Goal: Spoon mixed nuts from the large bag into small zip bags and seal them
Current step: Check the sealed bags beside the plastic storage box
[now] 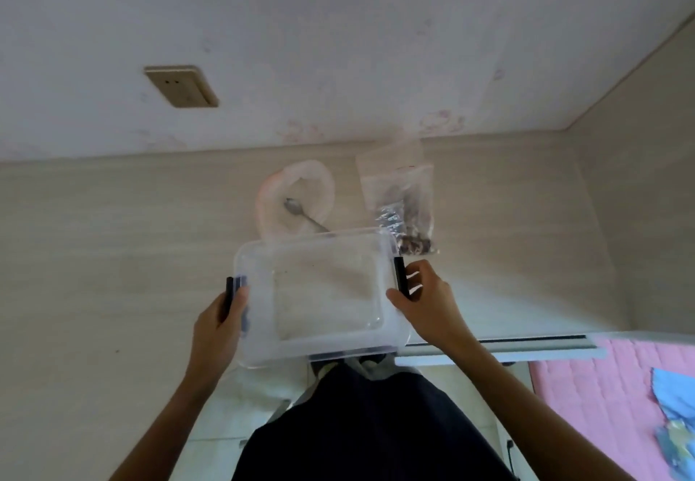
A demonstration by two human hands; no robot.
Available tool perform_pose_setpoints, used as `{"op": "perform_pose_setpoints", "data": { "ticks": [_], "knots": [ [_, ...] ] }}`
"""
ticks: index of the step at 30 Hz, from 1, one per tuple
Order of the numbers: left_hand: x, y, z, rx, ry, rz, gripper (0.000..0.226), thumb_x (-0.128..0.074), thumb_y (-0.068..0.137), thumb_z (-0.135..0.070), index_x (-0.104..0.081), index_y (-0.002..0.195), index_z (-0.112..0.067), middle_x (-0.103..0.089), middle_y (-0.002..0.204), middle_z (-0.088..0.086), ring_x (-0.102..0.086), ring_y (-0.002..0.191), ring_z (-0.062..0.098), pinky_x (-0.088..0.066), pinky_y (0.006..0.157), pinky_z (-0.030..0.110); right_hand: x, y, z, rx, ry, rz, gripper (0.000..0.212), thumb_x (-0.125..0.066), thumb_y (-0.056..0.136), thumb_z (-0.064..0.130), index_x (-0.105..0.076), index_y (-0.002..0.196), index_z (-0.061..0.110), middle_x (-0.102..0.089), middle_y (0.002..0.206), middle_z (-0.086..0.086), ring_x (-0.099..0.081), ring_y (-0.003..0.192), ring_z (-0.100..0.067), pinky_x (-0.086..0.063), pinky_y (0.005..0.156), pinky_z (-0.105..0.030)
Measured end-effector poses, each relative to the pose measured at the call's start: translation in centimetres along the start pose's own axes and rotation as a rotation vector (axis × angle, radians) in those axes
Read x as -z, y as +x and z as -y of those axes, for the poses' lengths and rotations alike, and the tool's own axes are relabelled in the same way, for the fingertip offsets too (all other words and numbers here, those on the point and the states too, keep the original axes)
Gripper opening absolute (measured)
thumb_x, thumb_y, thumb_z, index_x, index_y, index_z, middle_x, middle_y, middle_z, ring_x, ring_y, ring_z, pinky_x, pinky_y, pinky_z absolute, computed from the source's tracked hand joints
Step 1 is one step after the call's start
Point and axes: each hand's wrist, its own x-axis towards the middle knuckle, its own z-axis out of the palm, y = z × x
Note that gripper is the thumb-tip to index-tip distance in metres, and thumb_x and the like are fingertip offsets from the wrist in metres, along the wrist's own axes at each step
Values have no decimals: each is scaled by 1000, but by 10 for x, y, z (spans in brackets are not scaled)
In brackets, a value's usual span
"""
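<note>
Left hand (222,315): grips the near-left black clip handle of the clear plastic box (319,300); its fingers wrap under the rim and the thumb lies along the top.
Right hand (421,300): its fingers pinch the black clip handle (399,273) on the box's right side, thumb near and fingertips far.
Clear plastic box: held level between the two hands at the near edge of the bench (113,236), partly overhanging it; it looks empty but for a few crumbs.
Step in hand, as judged: shifting or setting down the box, probably as a tray for filled bags.
How to do it well: both grips should keep the box flat and move together, so neither clip pops loose; it should go fully onto the bench before either hand lets go.
Clearance: the far rim sits just beside the spoon and the nut bag, so pushing forward risks nudging them.
Spoon (304,215): lies in the rolled-open mouth of the pale large bag (297,202), just beyond the box.
Small zip bag (402,209): stands right of the large bag, dark nuts in its lower part; whether its strip is sealed cannot be told.
Wall (338,47): behind the bench, with a socket plate (182,86).
</note>
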Motion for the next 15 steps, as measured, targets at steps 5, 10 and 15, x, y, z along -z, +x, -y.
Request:
{"op": "perform_pose_setpoints", "data": {
  "ticks": [5, 10, 15],
  "knots": [
    [-2, 6, 0, -5, 4, -6, 75, -45, 87, -85, -62, 73, -13, -65, 62, 3, -64, 57, 15, -54, 69, 42, -5, 3, 0, -4, 9, 14, 33, -76, 89, 30, -49, 107, 24, -71, 90, 4, -70, 71, -15, -62, 69, -41],
    [8, 6, -13, -38, 67, -20, 67, -50, 90, -76, -64, 121, -18, -72, 109, 1, -70, 100, 19, -55, 82, 38, 16, 2, 8, 48, -75, -67, 58, -73, 82, 64, -50, 118, 25, -68, 99, 9, -70, 72, -8, -60, 71, -35],
    [17, 34, -57, -299, 142, -40, 60, -58, 98, -49, -53, 144, -10, -59, 143, 7, -57, 127, 19, -49, 106, 41, 57, 43, 26, 153, -56, -314, 55, -72, 89, 52, -55, 122, 11, -71, 97, -1, -69, 80, -16, -54, 71, -33]
  ]
}}
